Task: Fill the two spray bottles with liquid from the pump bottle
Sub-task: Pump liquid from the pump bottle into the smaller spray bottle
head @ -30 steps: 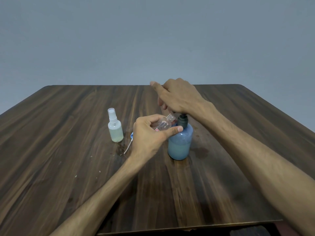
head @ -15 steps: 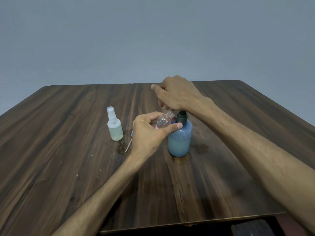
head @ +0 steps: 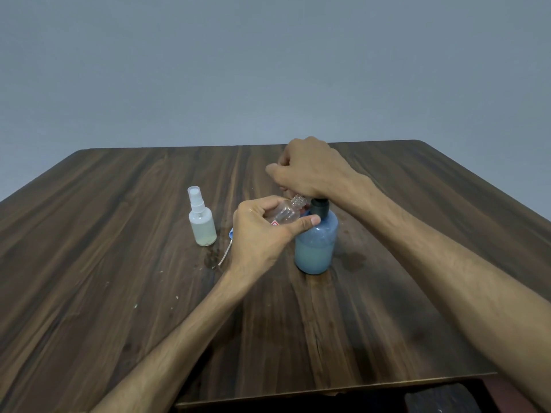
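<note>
In the head view, a dark wooden counter point(head: 119, 234) stood before a plain grey wall point(head: 268, 70). The left hand point(head: 262, 234) held a small clear spray bottle point(head: 284, 214) with curled fingers and the thumb, tilted, its open threaded neck pointing toward the top of the pump bottle point(head: 316, 242). This pump bottle was blue, stood upright near the middle of the counter, and had a dark collar. The right hand point(head: 310, 171) lay over the pump head with the fingers curled down; the pump head itself was hidden under it, so I cannot tell exactly how the fingers met it. The second spray bottle point(head: 202, 219), with its white cap on and pale liquid inside, stood upright to the left, apart from both hands. A loose spray head with thin tube point(head: 226, 248) lay on the counter just beside the left wrist.
</note>
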The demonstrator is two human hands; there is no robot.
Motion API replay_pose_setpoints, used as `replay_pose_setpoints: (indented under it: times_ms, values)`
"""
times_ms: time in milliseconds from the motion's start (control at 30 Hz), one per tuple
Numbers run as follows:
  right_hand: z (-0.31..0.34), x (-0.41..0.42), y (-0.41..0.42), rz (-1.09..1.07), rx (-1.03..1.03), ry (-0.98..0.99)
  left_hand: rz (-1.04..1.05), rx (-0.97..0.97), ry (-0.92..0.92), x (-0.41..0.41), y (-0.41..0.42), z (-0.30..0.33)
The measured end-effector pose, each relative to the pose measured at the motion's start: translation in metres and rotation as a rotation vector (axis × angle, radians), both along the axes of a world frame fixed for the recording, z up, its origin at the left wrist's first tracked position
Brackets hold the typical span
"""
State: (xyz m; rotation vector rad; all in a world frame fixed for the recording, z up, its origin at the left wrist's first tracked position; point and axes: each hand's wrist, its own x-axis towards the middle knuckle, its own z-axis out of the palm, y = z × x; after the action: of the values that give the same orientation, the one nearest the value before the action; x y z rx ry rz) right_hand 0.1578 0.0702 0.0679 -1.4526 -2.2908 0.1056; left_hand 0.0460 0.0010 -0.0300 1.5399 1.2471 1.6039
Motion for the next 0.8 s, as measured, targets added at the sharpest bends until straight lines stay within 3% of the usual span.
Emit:
replay_pose_setpoints:
  times_ms: [400,800]
  values:
    - [0.004,0.001,-0.002,-0.028,0.091,0.069,-0.019,-0.005,-0.004,-0.001,-0.002,0.001]
    - [-0.003,0.000,-0.002,-0.007,0.023,0.067,-0.013,-0.010,-0.014,-0.001,0.000,-0.001]
